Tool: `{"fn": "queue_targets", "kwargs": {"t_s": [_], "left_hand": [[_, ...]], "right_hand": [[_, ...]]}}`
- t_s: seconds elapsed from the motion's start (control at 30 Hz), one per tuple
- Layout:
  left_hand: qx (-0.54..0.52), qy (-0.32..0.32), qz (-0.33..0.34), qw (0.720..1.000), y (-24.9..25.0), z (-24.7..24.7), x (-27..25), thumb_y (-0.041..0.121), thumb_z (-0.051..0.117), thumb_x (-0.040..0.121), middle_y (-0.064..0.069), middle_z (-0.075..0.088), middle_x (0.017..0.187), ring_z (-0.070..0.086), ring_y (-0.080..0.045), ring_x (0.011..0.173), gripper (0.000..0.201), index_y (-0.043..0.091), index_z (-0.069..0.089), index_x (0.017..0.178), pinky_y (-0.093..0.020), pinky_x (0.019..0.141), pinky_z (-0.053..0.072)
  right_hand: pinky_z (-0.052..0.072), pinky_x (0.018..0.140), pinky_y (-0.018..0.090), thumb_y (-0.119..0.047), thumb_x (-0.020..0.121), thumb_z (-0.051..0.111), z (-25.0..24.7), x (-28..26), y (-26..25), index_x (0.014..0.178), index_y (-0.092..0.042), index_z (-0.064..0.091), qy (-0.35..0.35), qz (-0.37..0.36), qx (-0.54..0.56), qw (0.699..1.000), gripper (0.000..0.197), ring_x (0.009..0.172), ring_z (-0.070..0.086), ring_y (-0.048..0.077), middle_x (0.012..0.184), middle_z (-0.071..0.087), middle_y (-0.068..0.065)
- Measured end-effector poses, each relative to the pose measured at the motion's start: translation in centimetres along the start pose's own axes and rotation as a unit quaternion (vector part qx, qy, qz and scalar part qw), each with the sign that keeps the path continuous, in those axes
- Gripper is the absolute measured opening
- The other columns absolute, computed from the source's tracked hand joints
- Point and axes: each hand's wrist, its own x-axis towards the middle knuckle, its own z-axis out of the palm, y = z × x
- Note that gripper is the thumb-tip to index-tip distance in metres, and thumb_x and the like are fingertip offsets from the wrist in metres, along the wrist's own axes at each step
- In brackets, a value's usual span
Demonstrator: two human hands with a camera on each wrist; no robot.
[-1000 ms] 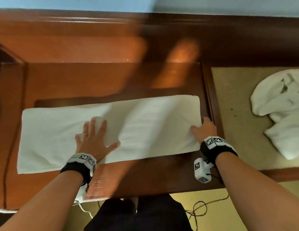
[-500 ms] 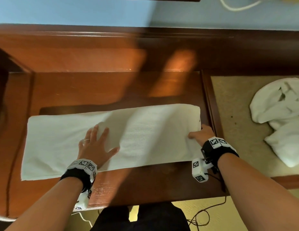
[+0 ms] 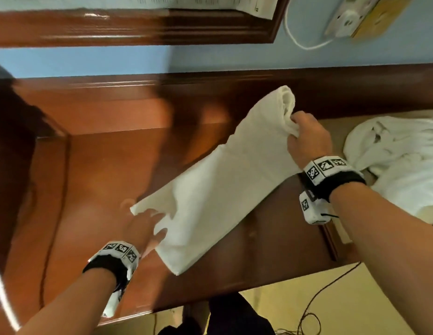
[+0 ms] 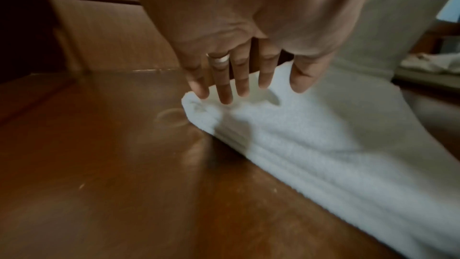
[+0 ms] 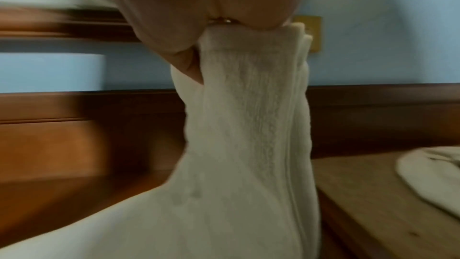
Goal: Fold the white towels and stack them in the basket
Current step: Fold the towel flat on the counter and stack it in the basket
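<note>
A white towel (image 3: 222,184), folded into a long strip, slants up from the brown wooden table (image 3: 102,177). My right hand (image 3: 305,139) grips its bunched right end and holds it well above the table; in the right wrist view the towel (image 5: 248,145) hangs down from that hand (image 5: 224,27). At the low end, my left hand (image 3: 148,228) rests on the towel. In the left wrist view its straight fingers (image 4: 224,90) touch the towel (image 4: 323,145) where it lies on the wood. No basket is in view.
A heap of crumpled white towels (image 3: 399,160) lies on a tan surface (image 3: 343,122) to the right of the table. A wood-panelled wall runs behind the table, with a white wall socket (image 3: 348,18) and cord above. A thin cable (image 3: 319,298) lies on the floor.
The towel lay flat under both hands. My right hand has gripped its right end and lifted it, and the left hand now sits at the towel's left end. The camera has tilted up.
</note>
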Motion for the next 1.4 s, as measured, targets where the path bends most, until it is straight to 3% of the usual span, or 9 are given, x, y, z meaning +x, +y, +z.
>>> {"fn": "queue_targets", "kwargs": {"t_s": [0.2,0.33,0.43,0.57,0.67,0.87,1.0,1.2,1.4], "left_hand": [[-0.134,0.181,-0.017,0.974,-1.0,-3.4,-1.6,0.018,0.068,0.088,-0.009,0.058,0.132,0.056,-0.034,0.118,0.052,0.016,0.055,0.139,-0.048,0.099,0.046],[-0.066,0.248,0.038,0.966,-2.6,-3.8,-2.8,0.012,0.065,0.076,-0.014,0.06,0.121,0.061,-0.039,0.097,0.054,0.013,0.06,0.13,-0.048,0.074,0.055],[0.065,0.21,0.152,0.964,-3.1,-1.7,-2.4,0.022,0.058,0.066,-0.011,0.061,0.124,0.062,-0.038,0.102,0.06,0.017,0.064,0.126,-0.046,0.084,0.05],[0.179,0.064,0.232,0.954,-1.2,0.5,-0.3,0.031,0.077,0.067,-0.011,0.052,0.143,0.052,-0.037,0.128,0.072,0.021,0.058,0.135,-0.053,0.099,0.047],[0.208,0.03,0.243,0.947,2.6,1.1,1.4,0.034,0.074,0.068,-0.014,0.046,0.148,0.042,-0.039,0.137,0.072,0.021,0.054,0.136,-0.056,0.106,0.039],[0.175,0.16,0.304,0.923,9.2,0.0,4.8,0.01,0.077,0.066,-0.012,0.066,0.105,0.063,-0.036,0.097,0.05,0.014,0.066,0.114,-0.044,0.076,0.049],[0.098,0.297,0.315,0.896,8.1,-0.4,3.3,0.015,0.061,0.07,-0.012,0.063,0.103,0.055,-0.035,0.099,0.045,0.013,0.068,0.114,-0.044,0.077,0.038],[0.156,0.158,0.325,0.919,5.3,4.0,1.2,0.02,0.08,0.066,-0.011,0.058,0.094,0.057,-0.033,0.083,0.037,0.01,0.063,0.098,-0.041,0.063,0.048],[0.147,0.189,0.346,0.907,4.6,4.1,0.2,0.02,0.073,0.073,-0.013,0.058,0.091,0.057,-0.033,0.079,0.024,0.01,0.061,0.092,-0.042,0.062,0.047]], "right_hand": [[0.054,0.066,0.041,-0.004,0.077,0.063,5.7,-10.6,-10.1,0.12,-0.019,0.062,-0.086,-0.203,0.115,0.969,0.046,0.083,0.061,0.035,0.107,0.064,0.006],[0.053,0.067,0.041,-0.003,0.08,0.062,11.9,-17.8,-14.9,0.124,-0.017,0.061,-0.225,-0.224,0.135,0.939,0.046,0.092,0.059,0.034,0.116,0.064,0.005],[0.052,0.068,0.041,0.0,0.081,0.06,15.3,-21.9,-14.9,0.126,-0.013,0.057,-0.324,-0.236,0.082,0.913,0.047,0.102,0.055,0.034,0.129,0.058,0.004],[0.056,0.055,0.036,0.003,0.059,0.079,16.1,-22.0,-11.6,0.105,-0.013,0.068,-0.268,-0.294,0.076,0.914,0.05,0.08,0.062,0.029,0.113,0.068,0.002],[0.055,0.058,0.039,-0.003,0.061,0.079,14.5,-19.6,-6.8,0.096,-0.015,0.07,-0.24,-0.313,0.024,0.919,0.038,0.074,0.062,0.029,0.1,0.071,0.001],[0.052,0.056,0.042,-0.001,0.058,0.074,10.5,-16.4,2.2,0.091,-0.01,0.064,-0.181,-0.151,-0.021,0.972,0.036,0.072,0.055,0.034,0.087,0.062,0.01],[0.042,0.06,0.036,-0.016,0.065,0.063,9.0,-17.6,2.1,0.089,-0.014,0.054,-0.099,-0.192,-0.017,0.976,0.026,0.077,0.047,0.028,0.09,0.056,0.008],[0.049,0.06,0.039,-0.008,0.058,0.077,11.8,-23.3,1.8,0.095,-0.015,0.056,-0.203,-0.176,-0.058,0.962,0.043,0.079,0.051,0.029,0.096,0.058,0.006],[0.035,0.059,0.037,0.0,0.064,0.064,10.7,-24.0,1.1,0.088,-0.013,0.053,-0.141,-0.181,-0.082,0.97,0.029,0.074,0.045,0.03,0.087,0.052,0.01]]}}
